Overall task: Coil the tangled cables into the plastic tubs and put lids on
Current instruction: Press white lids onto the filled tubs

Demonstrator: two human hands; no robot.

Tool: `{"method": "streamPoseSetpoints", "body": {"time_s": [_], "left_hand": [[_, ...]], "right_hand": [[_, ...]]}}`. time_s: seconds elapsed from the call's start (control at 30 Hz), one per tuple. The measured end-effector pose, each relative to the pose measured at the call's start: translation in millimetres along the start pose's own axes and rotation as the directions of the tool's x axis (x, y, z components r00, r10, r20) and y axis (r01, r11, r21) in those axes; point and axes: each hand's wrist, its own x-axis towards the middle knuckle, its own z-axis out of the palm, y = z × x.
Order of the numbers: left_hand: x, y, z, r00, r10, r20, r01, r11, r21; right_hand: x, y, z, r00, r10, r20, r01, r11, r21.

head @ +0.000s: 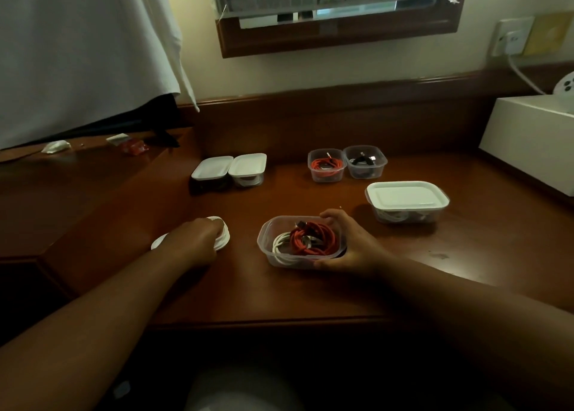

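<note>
A clear plastic tub (267, 249) stands on the wooden desk in front of me, with a coiled red cable (313, 238) and a white cable (279, 244) inside and no lid on it. My right hand (351, 249) grips the tub's right side, thumb at the near corner and fingers curled over the far rim. To the left, my left hand (195, 239) lies over a small stack of white lids (223, 239), its fingers curled onto the top lid.
Two small lidded tubs (230, 168) stand at the back left. Two small open tubs, one with a red cable (326, 163) and one with a black cable (365, 160), stand at the back. A larger lidded tub (407, 199) sits right. A white box (528, 140) occupies the far right.
</note>
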Motion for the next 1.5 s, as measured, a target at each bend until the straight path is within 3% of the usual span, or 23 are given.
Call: {"method": "streamPoseSetpoints", "body": {"time_s": [0.23, 0.43, 0.57, 0.73, 0.93, 1.07, 1.13, 1.2, 1.3, 1.4, 1.5], "left_hand": [[2, 24, -18, 0.966, 0.047, -0.256, -0.106, 0.969, -0.222], [-4, 72, -36, 0.841, 0.258, -0.476, -0.415, 0.871, -0.261], [-6, 101, -37, 0.759, 0.373, -0.534, -0.573, 0.772, -0.275], [-3, 122, -17, 0.725, 0.477, -0.496, -0.641, 0.732, -0.233], [0, 122, -4, 0.766, 0.419, -0.487, -0.586, 0.767, -0.261], [5, 120, -8, 0.845, 0.454, -0.282, -0.534, 0.721, -0.441], [6, 122, -16, 0.856, 0.491, -0.164, -0.493, 0.677, -0.546], [7, 127, -23, 0.850, 0.509, -0.140, -0.483, 0.643, -0.594], [10, 130, -28, 0.863, 0.494, -0.103, -0.476, 0.729, -0.492], [15, 131, -29, 0.897, 0.441, 0.002, -0.424, 0.863, -0.274], [16, 130, -26, 0.904, 0.428, 0.018, -0.421, 0.896, -0.145]], "right_hand": [[-2, 3, 1, 0.996, -0.081, 0.044, 0.086, 0.985, -0.150], [0, 1, 1, 0.998, -0.019, 0.061, 0.031, 0.978, -0.207], [0, 1, 2, 0.998, -0.023, 0.066, 0.035, 0.983, -0.178], [-2, 2, 2, 1.000, -0.025, -0.002, 0.025, 1.000, -0.005], [0, 6, 1, 0.999, 0.035, -0.029, -0.033, 0.998, 0.059], [2, 7, 2, 1.000, 0.028, -0.001, -0.028, 0.997, 0.075], [2, 6, 1, 1.000, 0.024, -0.004, -0.023, 0.997, 0.071], [2, 7, 1, 1.000, 0.023, -0.012, -0.022, 0.998, 0.063], [0, 7, 0, 0.999, 0.020, -0.025, -0.019, 0.999, 0.044], [-1, 6, 1, 0.999, 0.016, -0.049, -0.016, 1.000, 0.010], [-2, 5, 0, 0.998, 0.022, -0.057, -0.022, 1.000, 0.000]]}}
